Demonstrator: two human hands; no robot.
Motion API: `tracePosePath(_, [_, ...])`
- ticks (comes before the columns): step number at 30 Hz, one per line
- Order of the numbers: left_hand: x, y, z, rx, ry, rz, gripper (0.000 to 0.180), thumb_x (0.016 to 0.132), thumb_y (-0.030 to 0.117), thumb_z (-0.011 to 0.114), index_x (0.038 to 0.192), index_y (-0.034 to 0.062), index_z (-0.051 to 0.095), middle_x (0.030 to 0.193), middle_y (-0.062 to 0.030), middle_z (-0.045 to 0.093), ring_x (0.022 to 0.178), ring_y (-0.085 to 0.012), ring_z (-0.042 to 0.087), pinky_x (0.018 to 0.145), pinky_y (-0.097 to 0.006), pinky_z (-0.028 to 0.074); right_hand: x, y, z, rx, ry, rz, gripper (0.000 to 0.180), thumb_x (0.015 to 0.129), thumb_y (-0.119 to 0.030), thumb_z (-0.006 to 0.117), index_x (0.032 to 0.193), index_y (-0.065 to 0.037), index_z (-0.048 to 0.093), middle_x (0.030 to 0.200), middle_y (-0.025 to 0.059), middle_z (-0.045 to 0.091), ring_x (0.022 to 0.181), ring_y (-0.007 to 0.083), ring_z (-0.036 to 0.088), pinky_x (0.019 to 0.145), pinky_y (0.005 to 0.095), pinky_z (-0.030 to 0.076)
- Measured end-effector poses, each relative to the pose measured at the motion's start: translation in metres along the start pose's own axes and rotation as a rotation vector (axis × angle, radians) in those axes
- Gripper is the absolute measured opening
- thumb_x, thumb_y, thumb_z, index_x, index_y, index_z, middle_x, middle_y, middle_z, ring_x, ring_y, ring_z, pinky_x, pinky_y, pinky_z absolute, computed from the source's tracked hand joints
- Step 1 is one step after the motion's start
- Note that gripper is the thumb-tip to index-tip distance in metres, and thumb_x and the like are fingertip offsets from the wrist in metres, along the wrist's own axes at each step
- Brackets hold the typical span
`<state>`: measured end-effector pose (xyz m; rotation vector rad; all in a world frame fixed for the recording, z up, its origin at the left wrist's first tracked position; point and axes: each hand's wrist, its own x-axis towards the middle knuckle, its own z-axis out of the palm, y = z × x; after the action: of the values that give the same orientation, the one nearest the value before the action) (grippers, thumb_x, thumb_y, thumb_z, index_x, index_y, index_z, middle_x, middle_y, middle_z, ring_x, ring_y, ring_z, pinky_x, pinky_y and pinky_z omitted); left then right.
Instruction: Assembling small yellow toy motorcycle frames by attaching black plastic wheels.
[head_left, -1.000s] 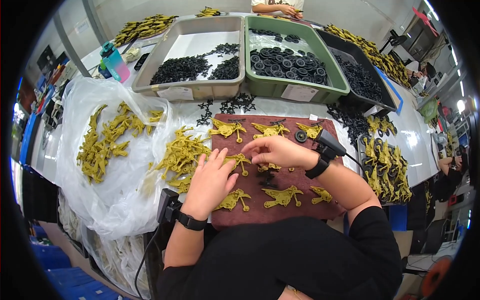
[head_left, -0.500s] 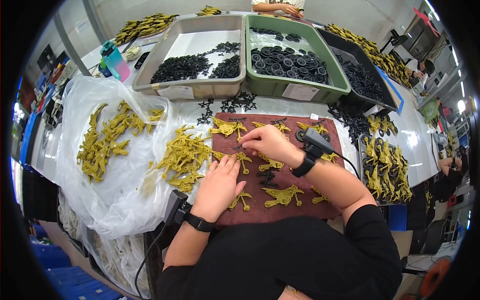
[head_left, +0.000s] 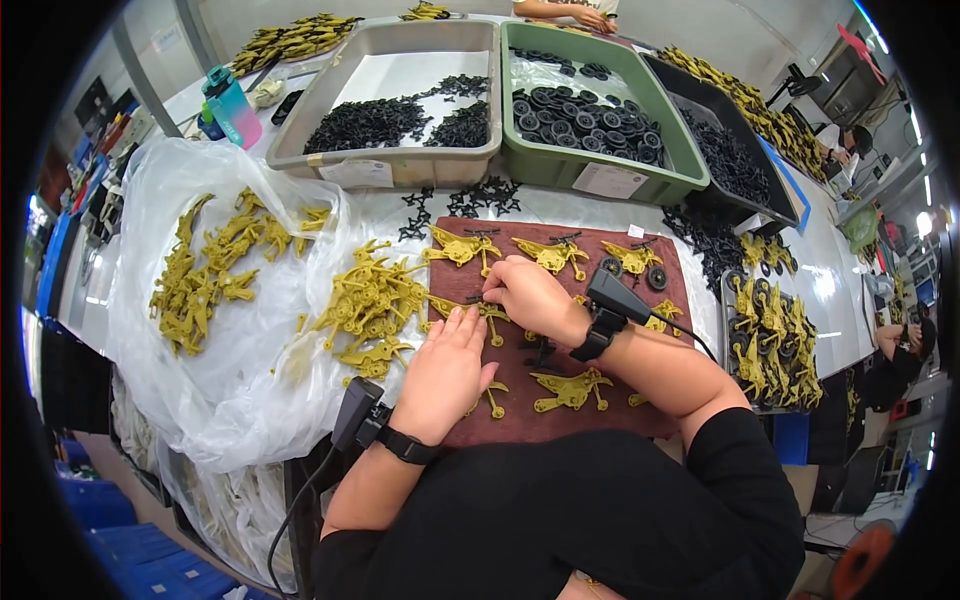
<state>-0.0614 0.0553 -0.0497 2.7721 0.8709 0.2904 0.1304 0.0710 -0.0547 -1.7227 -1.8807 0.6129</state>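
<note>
My left hand (head_left: 447,370) lies flat, its fingers stretched out over the near edge of a yellow plastic part (head_left: 492,311) on a maroon cloth (head_left: 520,435). Pinched at the upper side of that part, my right hand (head_left: 530,297) has its fingertips on a small dark plastic piece (head_left: 474,299), mostly hidden by the fingers. More yellow parts lie in rows on the cloth, such as one at the upper left (head_left: 462,248) and one near my body (head_left: 570,390). Black bar-like pieces (head_left: 565,237) lie beside the upper ones. Two black wheels (head_left: 656,277) flank the upper right part.
Left of the cloth is a heap of yellow parts (head_left: 368,300), with more on a clear plastic bag (head_left: 150,400). Behind stand a grey bin (head_left: 400,174), a green bin (head_left: 600,178) of wheels and a black bin (head_left: 790,212). A tray (head_left: 775,405) of wheeled assemblies sits right.
My right hand has drawn its fingers in closer at the dark piece and shifted slightly. My left hand stays flat. The whole view has tilted a little.
</note>
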Motion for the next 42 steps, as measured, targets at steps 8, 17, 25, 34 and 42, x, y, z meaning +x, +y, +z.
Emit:
tracePosePath(8, [0.003,0.002,-0.001,-0.021,0.002,-0.017,0.057,0.083,0.028,0.064,0.126,-0.0057,0.049,0.133,-0.0205,0.048,0.126,-0.033,0.044,0.105,-0.041,0.036,-0.003,-0.003,0.009,-0.178,0.08,-0.088,0.005,0.077,-0.005,0.065,0.077,-0.003,0.06,0.082,0.0136,0.059,0.084,0.0322,0.057,0.076,0.0413,0.044])
tracePosePath(17, [0.006,0.002,0.0,-0.015,0.041,-0.02,0.053,0.083,0.027,0.064,0.123,-0.0058,0.052,0.13,-0.0207,0.051,0.125,-0.0327,0.045,0.104,-0.042,0.036,0.002,-0.001,0.007,-0.227,0.098,-0.158,0.008,0.076,-0.005,0.064,0.075,-0.003,0.057,0.08,0.0128,0.056,0.084,0.0326,0.054,0.075,0.0411,0.043])
tracePosePath(25, [0.005,0.003,0.001,0.031,0.06,-0.027,0.047,0.083,0.026,0.064,0.12,-0.0012,0.055,0.131,-0.0153,0.052,0.125,-0.0289,0.046,0.104,-0.044,0.035,-0.021,0.012,-0.024,-0.09,0.106,-0.213,0.013,0.082,-0.015,0.063,0.092,-0.008,0.067,0.086,0.0114,0.058,0.086,0.0315,0.058,0.077,0.0392,0.047])
tracePosePath(34, [0.009,0.021,-0.004,0.105,0.127,0.022,0.043,0.083,0.026,0.063,0.118,0.0022,0.058,0.132,-0.0121,0.052,0.126,-0.025,0.045,0.107,-0.048,0.029,-0.062,0.011,-0.06,-0.283,-0.358,-0.417,0.027,0.071,0.003,0.063,0.095,-0.009,0.067,0.094,0.0102,0.056,0.091,0.0287,0.055,0.08,0.0365,0.047])
tracePosePath(42, [0.016,0.022,-0.007,0.114,0.139,0.06,0.042,0.083,0.026,0.064,0.117,0.003,0.059,0.131,-0.0126,0.052,0.126,-0.0257,0.045,0.106,-0.048,0.03,-0.064,0.018,-0.042,-0.274,-0.317,-0.469,0.017,0.072,-0.007,0.068,0.088,-0.008,0.067,0.092,0.0092,0.054,0.091,0.0275,0.055,0.077,0.0379,0.048])
